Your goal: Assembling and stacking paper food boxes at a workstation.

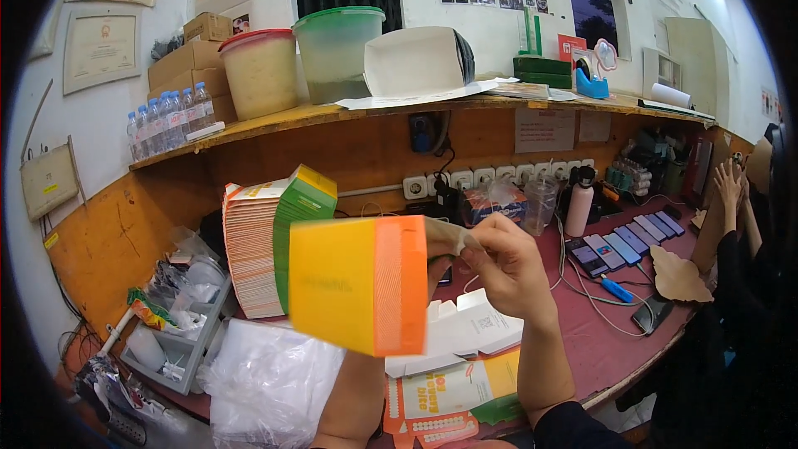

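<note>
A yellow and orange food box (357, 287) is held up in front of me, slightly blurred. Behind it my left hand (436, 272) grips it; only a bit of its fingers shows at the right edge. With bent fingers, my right hand (503, 270) pinches a thin translucent film (447, 234) at the box's right side. Beneath, flat cardboard blanks lie on the table: a white one (490, 326) and a yellow, orange and green printed one (449, 395). To the left stands a tall stack of nested boxes (253, 249).
A pile of clear plastic bags (266, 382) lies front left, beside a grey bin (170, 370). Several phones (628, 241) and cables lie right, near a pink bottle (580, 204). Another person's hand (729, 187) is at far right. An overhead shelf (274, 129) carries tubs and bottles.
</note>
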The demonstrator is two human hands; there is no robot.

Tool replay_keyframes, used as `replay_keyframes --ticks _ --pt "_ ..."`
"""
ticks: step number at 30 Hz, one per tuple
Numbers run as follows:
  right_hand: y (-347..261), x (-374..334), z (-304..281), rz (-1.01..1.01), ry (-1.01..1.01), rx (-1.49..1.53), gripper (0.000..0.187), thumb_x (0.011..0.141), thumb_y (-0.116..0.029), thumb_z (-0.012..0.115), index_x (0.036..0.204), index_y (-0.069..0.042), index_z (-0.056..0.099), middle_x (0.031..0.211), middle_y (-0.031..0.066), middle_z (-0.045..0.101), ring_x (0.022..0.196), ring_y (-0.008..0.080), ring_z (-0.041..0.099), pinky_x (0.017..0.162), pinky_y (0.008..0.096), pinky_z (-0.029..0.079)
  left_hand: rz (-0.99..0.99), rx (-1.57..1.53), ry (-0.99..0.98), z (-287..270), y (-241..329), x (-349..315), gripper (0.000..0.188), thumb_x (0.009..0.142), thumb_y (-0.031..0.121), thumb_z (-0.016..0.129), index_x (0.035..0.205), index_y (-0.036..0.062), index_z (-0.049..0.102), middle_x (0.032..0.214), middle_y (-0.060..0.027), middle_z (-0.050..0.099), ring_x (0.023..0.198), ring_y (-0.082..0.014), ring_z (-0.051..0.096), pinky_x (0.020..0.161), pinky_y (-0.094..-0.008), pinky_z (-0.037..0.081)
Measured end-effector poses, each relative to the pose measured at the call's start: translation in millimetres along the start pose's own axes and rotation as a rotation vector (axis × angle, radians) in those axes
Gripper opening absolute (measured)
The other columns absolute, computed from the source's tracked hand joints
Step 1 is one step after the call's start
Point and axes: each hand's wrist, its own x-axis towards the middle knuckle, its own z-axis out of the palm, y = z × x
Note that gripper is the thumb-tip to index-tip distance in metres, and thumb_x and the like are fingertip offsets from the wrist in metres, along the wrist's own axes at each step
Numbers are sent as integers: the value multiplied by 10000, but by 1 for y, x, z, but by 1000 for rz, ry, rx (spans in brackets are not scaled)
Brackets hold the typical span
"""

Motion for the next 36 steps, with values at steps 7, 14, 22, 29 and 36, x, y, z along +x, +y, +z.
replay_keyframes --ticks 7,14,22,29,36 --pt "-16 4 2 -84 91 -68 175 786 76 685 943 5 714 773 83 609 707 147 624 613 268 506 -25 -35 -197 -12 -3 -5 269 713 15 807 973 42 744 993 -91 733 931 -184 694 809 -296 544" --pt "-18 2 -6 -158 -66 -64 211 774 79 681 966 -1 714 798 89 654 704 172 630 604 272 500 -185 -35 -36 -13 6 -11 281 732 71 837 990 35 732 891 -68 739 784 -138 703 680 -263 561" --pt "-20 0 1 -75 15 -55 252 776 53 676 1014 -24 708 772 101 664 680 198 644 570 295 494 -41 34 -80 -12 5 -7 265 701 39 850 926 7 713 868 -85 725 772 -141 693 681 -260 558" --pt "-24 1 10 -296 41 -404 275 735 8 713 1000 -64 712 774 58 690 696 238 661 633 318 542 17 28 83 -13 -27 -16 299 671 13 869 911 -20 695 902 -81 719 812 -146 692 696 -279 571" --pt "-25 -4 28 -310 130 -42 240 776 -42 726 1015 -61 721 1058 105 667 852 260 648 729 330 545 146 -379 317 -6 -13 -10 326 650 73 902 900 -16 713 855 -63 730 752 -149 701 686 -259 573"
